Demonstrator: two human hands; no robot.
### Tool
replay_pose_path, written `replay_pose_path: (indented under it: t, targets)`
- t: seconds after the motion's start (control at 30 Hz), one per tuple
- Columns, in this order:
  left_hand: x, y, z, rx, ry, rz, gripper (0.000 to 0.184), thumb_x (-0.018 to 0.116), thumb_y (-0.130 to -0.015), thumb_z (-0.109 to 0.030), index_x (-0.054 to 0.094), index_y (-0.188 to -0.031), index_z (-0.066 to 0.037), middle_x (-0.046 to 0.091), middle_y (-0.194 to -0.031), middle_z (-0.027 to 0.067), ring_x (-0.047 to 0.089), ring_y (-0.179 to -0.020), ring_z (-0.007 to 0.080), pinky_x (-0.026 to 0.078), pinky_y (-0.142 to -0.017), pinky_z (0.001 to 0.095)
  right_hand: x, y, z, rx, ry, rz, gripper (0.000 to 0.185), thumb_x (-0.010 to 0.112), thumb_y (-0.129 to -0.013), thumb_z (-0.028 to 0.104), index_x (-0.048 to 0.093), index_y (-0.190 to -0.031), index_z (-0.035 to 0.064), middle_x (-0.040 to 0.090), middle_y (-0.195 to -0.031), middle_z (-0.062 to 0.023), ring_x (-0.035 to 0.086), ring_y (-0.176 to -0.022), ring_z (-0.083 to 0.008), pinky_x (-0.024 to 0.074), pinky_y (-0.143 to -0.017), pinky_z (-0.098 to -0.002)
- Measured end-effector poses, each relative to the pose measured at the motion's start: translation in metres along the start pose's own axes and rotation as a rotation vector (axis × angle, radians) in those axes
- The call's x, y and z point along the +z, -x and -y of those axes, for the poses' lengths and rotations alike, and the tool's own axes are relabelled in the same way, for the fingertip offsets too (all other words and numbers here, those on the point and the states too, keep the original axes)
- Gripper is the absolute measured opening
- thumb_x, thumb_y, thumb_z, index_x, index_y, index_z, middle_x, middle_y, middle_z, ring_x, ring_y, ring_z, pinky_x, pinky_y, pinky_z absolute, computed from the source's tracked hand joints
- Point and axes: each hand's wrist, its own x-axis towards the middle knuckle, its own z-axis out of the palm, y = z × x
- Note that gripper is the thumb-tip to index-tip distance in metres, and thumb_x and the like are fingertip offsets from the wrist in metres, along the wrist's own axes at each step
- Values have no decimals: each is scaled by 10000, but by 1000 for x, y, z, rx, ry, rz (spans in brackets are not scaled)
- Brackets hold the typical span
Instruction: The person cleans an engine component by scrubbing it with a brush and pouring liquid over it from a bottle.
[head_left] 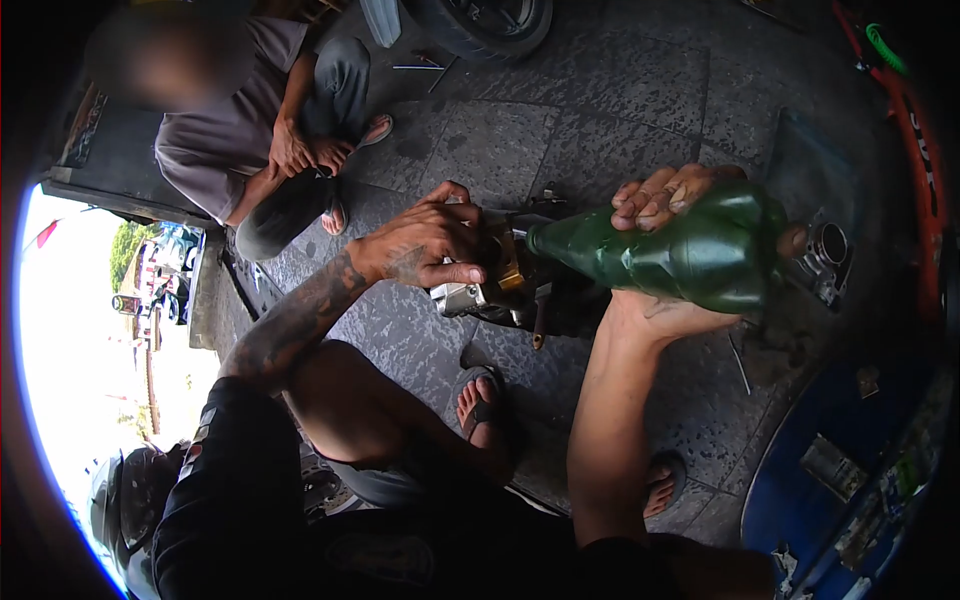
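Note:
My right hand [676, 196] is wrapped around a green plastic bottle [690, 255], which lies nearly sideways in view with its narrow neck pointing left. Right at the bottle's mouth is a metal engine part [512, 270], partly gold and partly silver. My left hand [432, 243] grips the far-left side of this part, thumb along its near side and fingers curled over it. The bottle and my fingers hide much of the part. Whether liquid runs from the bottle I cannot tell.
Another person [235, 130] squats at the upper left, hands together. A wheel [480, 25] and thin tools [420, 68] lie on the dark tiled floor [490, 135]. At right are a metal component [826, 246], a red bar [915, 170] and a blue surface [800, 455] with small items.

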Motion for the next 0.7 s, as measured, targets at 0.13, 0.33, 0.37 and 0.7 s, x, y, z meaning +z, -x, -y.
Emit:
replay_pose_path:
  t: [0.13, 0.33, 0.37, 0.7]
  targets:
    - [-1, -2, -3, 15, 5, -11, 559, 486, -956, -493, 629, -640, -55, 607, -637, 3, 523, -803, 186, 316, -979, 416, 9, 0, 1, 70, 0, -135, 778, 240, -948, 677, 562, -787, -13, 553, -618, -134, 566, -506, -252, 516, -537, -378]
    - [-9, -5, -11, 7, -8, 45, 472, 504, -955, -459, 705, -799, -62, 678, -773, 11, 577, -910, 184, 304, -1029, 422, -21, -6, -10, 60, 60, -6, 806, 206, -939, 678, 582, -804, -22, 556, -586, -158, 578, -495, -263, 517, -495, -380]
    - [-8, -4, -11, 0, -31, 48, 457, 512, -952, -452, 708, -806, -66, 682, -783, 9, 585, -922, 184, 304, -1034, 424, -20, -5, -13, 51, 181, -107, 805, 212, -937, 683, 587, -816, -20, 564, -594, -162, 581, -495, -268, 520, -494, -383]
    - [-9, -4, -7, -51, -10, 80, 433, 524, -934, -459, 704, -802, -88, 670, -803, 26, 598, -944, 213, 309, -1022, 455, -14, 3, -19, 177, -1, -199, 778, 251, -929, 708, 580, -829, 9, 568, -586, -144, 581, -483, -251, 513, -477, -358]
